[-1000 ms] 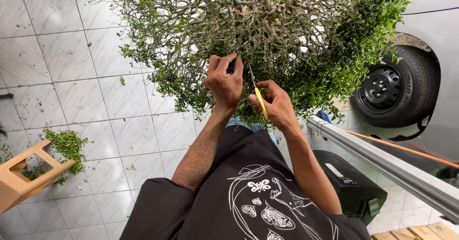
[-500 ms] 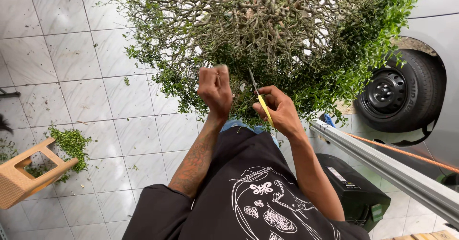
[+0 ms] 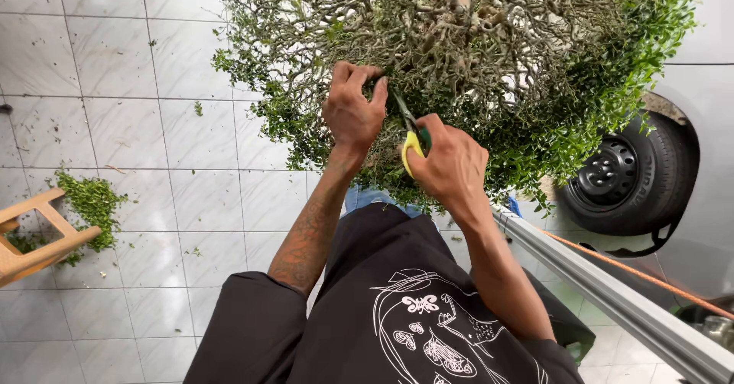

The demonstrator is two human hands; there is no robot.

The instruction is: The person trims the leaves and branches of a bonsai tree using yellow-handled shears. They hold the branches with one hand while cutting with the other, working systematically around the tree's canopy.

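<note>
Wooden stool [image 3: 34, 239], pile of green clippings [image 3: 92, 200], car wheel [image 3: 623, 178], white tiled floor [image 3: 115, 86]

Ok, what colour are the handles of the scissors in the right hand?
Yellow and green handles on the scissors, gripped by the right hand; head view.

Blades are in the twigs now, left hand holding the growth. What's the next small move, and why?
Probably close the scissors on the twig: the right hand has the blades pointed into the bush beside the left hand, which grips the twigs there.
</note>
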